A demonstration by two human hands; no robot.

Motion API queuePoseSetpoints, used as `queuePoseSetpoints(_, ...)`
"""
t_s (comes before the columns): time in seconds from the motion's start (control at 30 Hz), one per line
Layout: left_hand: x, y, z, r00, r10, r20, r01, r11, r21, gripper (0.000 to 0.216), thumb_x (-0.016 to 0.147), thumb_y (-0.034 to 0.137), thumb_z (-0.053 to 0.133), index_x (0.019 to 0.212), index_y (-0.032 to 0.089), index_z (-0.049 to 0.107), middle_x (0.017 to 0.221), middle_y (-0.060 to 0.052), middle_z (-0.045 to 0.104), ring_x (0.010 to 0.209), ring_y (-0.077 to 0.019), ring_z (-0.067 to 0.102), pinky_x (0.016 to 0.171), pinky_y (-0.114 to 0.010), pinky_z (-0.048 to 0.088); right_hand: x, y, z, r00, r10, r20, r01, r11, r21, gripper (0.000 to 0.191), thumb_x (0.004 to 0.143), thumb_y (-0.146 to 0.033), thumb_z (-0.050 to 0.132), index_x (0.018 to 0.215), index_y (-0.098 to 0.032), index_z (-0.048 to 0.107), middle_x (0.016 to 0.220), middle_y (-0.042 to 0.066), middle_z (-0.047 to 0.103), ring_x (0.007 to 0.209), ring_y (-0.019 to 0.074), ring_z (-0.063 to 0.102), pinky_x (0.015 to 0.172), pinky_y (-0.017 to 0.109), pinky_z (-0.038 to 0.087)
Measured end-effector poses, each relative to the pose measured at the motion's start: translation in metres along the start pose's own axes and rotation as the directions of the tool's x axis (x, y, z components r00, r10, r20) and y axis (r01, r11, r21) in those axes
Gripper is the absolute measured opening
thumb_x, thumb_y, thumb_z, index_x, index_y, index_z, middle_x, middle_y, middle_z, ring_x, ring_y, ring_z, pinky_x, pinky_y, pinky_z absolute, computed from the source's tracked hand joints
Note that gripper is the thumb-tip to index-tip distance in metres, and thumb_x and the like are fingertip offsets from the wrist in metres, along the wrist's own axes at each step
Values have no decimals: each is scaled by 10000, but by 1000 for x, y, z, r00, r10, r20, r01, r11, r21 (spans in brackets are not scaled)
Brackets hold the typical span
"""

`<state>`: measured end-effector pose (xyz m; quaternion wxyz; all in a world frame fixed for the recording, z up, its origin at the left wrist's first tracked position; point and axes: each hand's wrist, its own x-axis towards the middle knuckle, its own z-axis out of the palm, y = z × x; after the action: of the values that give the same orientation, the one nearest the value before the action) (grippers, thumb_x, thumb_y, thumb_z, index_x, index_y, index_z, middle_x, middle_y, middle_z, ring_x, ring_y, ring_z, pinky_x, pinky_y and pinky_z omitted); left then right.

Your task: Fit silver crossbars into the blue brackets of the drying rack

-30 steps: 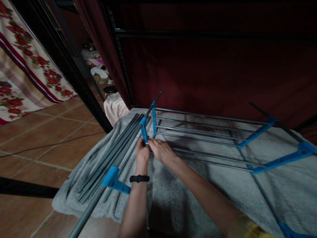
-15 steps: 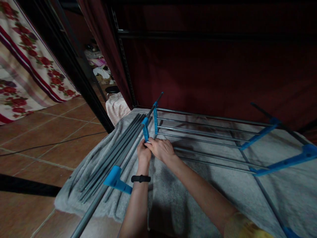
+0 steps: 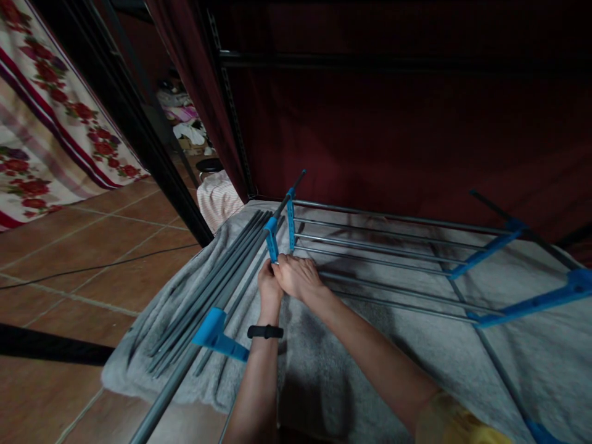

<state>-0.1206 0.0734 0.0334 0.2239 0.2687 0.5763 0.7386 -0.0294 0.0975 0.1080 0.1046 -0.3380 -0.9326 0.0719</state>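
Note:
My left hand (image 3: 268, 285), below a dark wristband (image 3: 265, 332), is closed around the lower end of a blue plastic bracket (image 3: 272, 245). Pressed against it, my right hand (image 3: 298, 275) has its fingers curled over the near end of a thin metal rod (image 3: 393, 286) that runs off to the right. The fingers hide the spot where rod and bracket meet. The bracket hangs from a long grey tube (image 3: 240, 271). On the right, a larger blue bracket (image 3: 531, 303) carries the far ends of the rods.
Several loose grey tubes (image 3: 208, 296) lie left of my hands on a grey blanket (image 3: 370, 364). Another blue bracket (image 3: 213, 333) sits nearer me. Behind are parallel rods (image 3: 370, 239) and a dark red curtain (image 3: 393, 135). A black post (image 3: 152, 166) rises at left over tiled floor (image 3: 115, 246).
Both hands stay at the bracket's lower end. The right hand has turned slightly, with its fingers curled further over. The rack has barely moved.

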Motion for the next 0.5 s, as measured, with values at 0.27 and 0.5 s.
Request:
queuePoseSetpoints(0.27,-3,3,0,998,58,-1,-58,990,128,113,629,119,613,732,166,611,688,-22,615,702,-192,563,711,-314,452,3,5,1,999,-32,0,32,999,36,356,1013,-363,312,1116,-177,597,1110,105,708,1008,215,675,836,327,491)
queuePoseSetpoints(0.5,-3,1,0,995,104,-2,-98,939,330,213,618,67,515,776,163,619,735,-36,659,741,-201,607,747,-315,479,5,9,5,997,-40,62,36,997,64,345,1012,-354,328,1156,-180,588,1143,110,698,1028,221,668,849,339,487)
